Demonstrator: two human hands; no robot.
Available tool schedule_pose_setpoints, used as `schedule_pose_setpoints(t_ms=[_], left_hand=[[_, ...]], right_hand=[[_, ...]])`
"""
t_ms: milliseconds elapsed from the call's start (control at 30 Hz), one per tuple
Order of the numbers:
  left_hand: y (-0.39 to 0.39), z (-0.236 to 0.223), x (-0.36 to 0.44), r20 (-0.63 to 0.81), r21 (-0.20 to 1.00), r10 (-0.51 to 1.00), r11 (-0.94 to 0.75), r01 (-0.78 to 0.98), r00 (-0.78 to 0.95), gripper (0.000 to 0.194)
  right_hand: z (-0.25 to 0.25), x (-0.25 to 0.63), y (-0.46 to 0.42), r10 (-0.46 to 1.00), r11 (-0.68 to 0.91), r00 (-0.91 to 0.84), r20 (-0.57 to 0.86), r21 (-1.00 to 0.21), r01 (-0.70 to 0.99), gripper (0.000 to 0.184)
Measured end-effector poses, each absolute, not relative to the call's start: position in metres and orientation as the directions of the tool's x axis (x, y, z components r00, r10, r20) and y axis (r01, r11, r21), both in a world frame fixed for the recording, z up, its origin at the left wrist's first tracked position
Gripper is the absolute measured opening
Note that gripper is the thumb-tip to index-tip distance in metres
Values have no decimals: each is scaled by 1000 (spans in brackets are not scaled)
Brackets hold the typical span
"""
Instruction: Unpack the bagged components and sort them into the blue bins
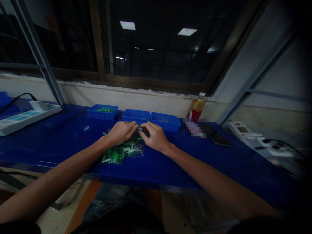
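Above the blue table, my left hand and my right hand meet with their fingertips pinched together. Between them shows a small light-grey piece, too small and dim to name; both hands grip it. Under and in front of my hands lies a pile of small clear plastic bags with green and white bits. My fingers and wrists cover part of this pile.
Along the wall stand a blue tray with green pieces, a middle blue tray and a right blue tray. A red-and-gold container and a dark phone are to the right. Power strips lie at both sides.
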State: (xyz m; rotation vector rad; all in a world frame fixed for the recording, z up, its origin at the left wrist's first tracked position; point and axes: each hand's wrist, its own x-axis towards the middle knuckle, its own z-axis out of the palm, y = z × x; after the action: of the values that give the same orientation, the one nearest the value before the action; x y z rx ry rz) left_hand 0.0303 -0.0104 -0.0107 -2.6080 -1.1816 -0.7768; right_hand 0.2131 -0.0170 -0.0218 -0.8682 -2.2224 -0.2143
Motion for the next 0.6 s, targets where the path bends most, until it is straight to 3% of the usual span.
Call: schedule_pose_setpoints(t_ms=[167,367,600], left_hand=[[-9,-11,30,533,80,626,-707,703,569,35],[-9,-13,29,560,211,603,-767,606,568,31],[-9,-15,27,552,102,566,-774,624,612,25]], right_hand=[[-21,214,-19,551,736,-495,672,-111,668,17],[-20,215,-21,591,721,-486,644,-152,676,22],[-20,217,-18,606,720,-479,635,-182,670,26]])
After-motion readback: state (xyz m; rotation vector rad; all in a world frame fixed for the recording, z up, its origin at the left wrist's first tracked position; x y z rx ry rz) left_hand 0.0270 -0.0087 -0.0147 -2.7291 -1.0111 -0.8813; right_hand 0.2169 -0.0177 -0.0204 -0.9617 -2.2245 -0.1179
